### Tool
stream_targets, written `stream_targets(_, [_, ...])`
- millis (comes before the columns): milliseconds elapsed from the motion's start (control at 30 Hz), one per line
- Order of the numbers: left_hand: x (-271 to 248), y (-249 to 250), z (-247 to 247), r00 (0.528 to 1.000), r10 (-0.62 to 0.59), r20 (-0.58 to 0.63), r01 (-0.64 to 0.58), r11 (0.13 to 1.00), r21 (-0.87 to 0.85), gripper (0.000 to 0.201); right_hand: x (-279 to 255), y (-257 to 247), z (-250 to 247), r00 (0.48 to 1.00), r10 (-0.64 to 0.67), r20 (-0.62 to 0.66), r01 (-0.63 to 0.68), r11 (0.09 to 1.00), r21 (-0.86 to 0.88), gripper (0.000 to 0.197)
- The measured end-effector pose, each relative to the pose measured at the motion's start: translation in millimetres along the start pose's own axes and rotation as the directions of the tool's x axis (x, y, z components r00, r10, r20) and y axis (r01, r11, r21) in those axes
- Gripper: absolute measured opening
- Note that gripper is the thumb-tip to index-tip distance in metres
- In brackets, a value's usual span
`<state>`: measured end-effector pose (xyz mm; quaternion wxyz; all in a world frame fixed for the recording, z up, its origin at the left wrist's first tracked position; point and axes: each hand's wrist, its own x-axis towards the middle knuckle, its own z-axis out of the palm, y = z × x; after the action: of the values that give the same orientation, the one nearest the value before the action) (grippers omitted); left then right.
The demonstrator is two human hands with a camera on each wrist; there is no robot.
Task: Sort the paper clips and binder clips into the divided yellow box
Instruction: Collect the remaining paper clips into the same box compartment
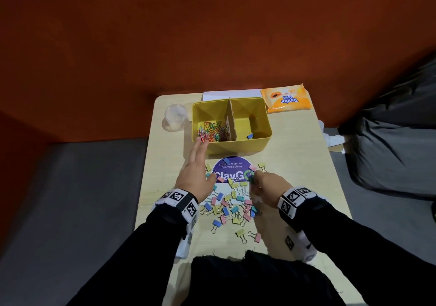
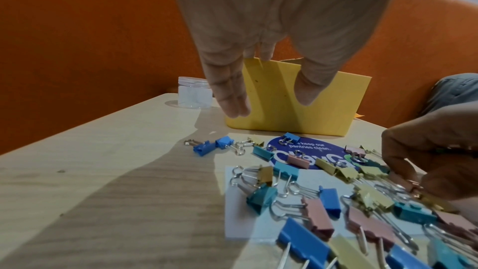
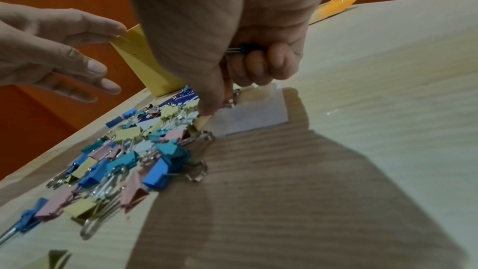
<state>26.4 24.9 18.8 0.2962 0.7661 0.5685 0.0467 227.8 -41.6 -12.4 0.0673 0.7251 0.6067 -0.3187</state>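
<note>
The yellow box (image 1: 259, 138) stands at the table's far middle, split by a cardboard divider (image 1: 230, 119). Coloured paper clips (image 1: 212, 129) fill its left half; one blue binder clip (image 1: 250, 136) lies in the right half. Several pastel binder clips (image 1: 230, 204) are scattered in front of it. My left hand (image 1: 200, 150) hovers flat with straight fingers by the box's front left corner (image 2: 258, 89) and holds nothing. My right hand (image 1: 254, 179) is curled over the pile's right edge. It holds a dark binder clip (image 3: 239, 49) in its palm while its fingertips (image 3: 207, 109) pinch at another.
A clear plastic jar (image 1: 175, 117) stands left of the box. An orange wipes packet (image 1: 286, 100) and white paper (image 1: 231, 92) lie at the back edge. A purple round sticker (image 1: 232, 170) lies under some clips. A grey bag (image 1: 389, 152) sits right of the table.
</note>
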Motion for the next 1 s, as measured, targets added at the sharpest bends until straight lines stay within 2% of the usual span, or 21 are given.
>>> stream_targets(200, [-0.1,-0.9,-0.6,1.0,0.012,0.004,-0.013,1.0,0.01,0.088,-4.2,-5.0,1.8,1.0,0.001,-0.007,0.0,0.997,0.079,0.044])
stream_targets(433, [1.5,-1.6,1.9,1.0,0.009,0.001,-0.009,1.0,0.0,0.088,-1.4,-8.9,7.5,0.999,0.04,-0.003,-0.04,0.999,-0.006,0.037])
stream_targets(600, [0.9,-1.3,0.2,1.0,0.006,0.008,-0.006,1.0,0.011,0.088,-5.0,-10.0,6.5,0.999,0.043,-0.001,-0.043,0.998,0.05,0.032])
stream_targets(700, [0.7,-0.7,0.3,1.0,0.006,0.01,-0.007,1.0,0.014,0.088,-5.2,-16.1,8.7,0.999,0.044,0.009,-0.043,0.996,-0.078,0.035])
stream_targets(833, [0.9,0.3,0.2,1.0,-0.003,0.005,0.003,1.0,0.021,0.088,-8.1,-27.0,15.5,1.0,0.015,-0.018,-0.02,0.956,-0.291,0.054])
stream_targets(900, [0.8,0.6,-0.4,1.0,-0.007,0.006,0.007,1.0,0.022,0.088,-8.0,-27.6,14.0,0.999,0.006,-0.032,-0.016,0.947,-0.321,0.053])
stream_targets(1000, [0.8,1.3,-1.4,1.0,-0.008,0.014,0.007,1.0,0.021,0.088,-4.3,-24.9,11.5,0.994,0.026,-0.102,-0.053,0.961,-0.272,0.04])
